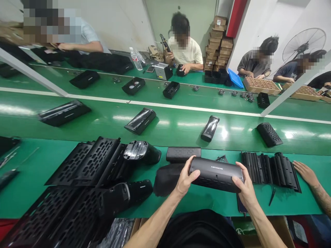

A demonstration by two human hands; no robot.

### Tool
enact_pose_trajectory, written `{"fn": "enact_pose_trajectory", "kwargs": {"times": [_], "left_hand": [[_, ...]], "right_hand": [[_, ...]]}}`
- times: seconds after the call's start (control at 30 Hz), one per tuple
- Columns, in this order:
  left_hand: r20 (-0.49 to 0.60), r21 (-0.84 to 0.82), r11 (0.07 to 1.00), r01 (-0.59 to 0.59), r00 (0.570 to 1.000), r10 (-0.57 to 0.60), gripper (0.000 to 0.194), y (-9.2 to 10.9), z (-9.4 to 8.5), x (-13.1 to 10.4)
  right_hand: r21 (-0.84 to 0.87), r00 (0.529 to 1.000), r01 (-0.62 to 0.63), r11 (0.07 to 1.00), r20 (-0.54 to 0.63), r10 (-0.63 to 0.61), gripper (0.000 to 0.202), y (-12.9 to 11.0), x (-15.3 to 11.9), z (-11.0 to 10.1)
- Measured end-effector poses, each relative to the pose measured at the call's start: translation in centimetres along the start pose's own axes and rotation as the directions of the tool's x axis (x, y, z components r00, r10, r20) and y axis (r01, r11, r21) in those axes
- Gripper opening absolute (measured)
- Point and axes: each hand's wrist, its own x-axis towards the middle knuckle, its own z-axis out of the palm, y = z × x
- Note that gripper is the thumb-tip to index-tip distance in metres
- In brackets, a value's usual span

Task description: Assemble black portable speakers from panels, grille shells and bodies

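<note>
Green covers the long work table (212,205), and past it runs a shiny green belt (178,132) with black cases (141,121) spread out on it. You have the black speaker (216,175) up above the table, right in front of you. Your left hand (184,179) holds one end and your right hand (245,184) holds the other, fingers curled over the top and thumbs on the near side. It looks mostly put together, but its back and insides are hidden, so you can't tell if any bits are left to add. It is long and round, dark and smooth, with MERKURY in white, upside down to you, and holes low on the near side. Loose grille panels (97,162) lie piled to your left, and black strips (271,170) lie to your right, beside a co-worker's hand (306,174).
</note>
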Motion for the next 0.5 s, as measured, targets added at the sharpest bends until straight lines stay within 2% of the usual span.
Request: {"fn": "enact_pose_trajectory", "kwargs": {"times": [0.07, 0.13, 0.23, 0.3, 0.4, 0.5], "left_hand": [[0.124, 0.02, 1.0, -0.004, 0.992, 0.002, 0.1, 1.0, -0.5, -0.4], [0.196, 0.04, 0.999, -0.022, 0.98, 0.014, 0.106, 1.8, -0.7, -0.5], [0.148, 0.08, 0.994, -0.079, 0.987, 0.066, 0.104, 1.9, -0.4, -0.3], [0.104, 0.109, 0.991, -0.078, 0.992, 0.066, 0.102, 1.3, -0.2, 0.1], [0.067, 0.151, 0.987, 0.058, 0.995, -0.068, 0.095, 0.6, -0.4, 0.8], [0.131, 0.122, 0.97, 0.211, 0.965, -0.226, 0.094, 0.8, -1.3, 0.9]], "right_hand": [[0.07, 0.997, -0.07, 0.995, 0.027, 0.068, 0.071, -0.6, -0.1, -0.4], [0.151, 0.993, -0.112, 0.982, 0.04, 0.107, 0.07, -1.0, -0.3, -0.5], [0.261, 0.985, -0.169, 0.95, 0.005, 0.174, 0.072, -1.1, -0.4, 0.0], [0.317, 0.962, -0.255, 0.914, -0.009, 0.271, 0.076, -0.8, -0.3, 0.4], [0.321, 0.906, -0.41, 0.854, 0.035, 0.422, 0.08, -0.1, 0.1, 0.2], [0.309, 0.888, -0.459, 0.833, 0.147, 0.435, 0.09, 0.4, -0.1, -0.7]]}}
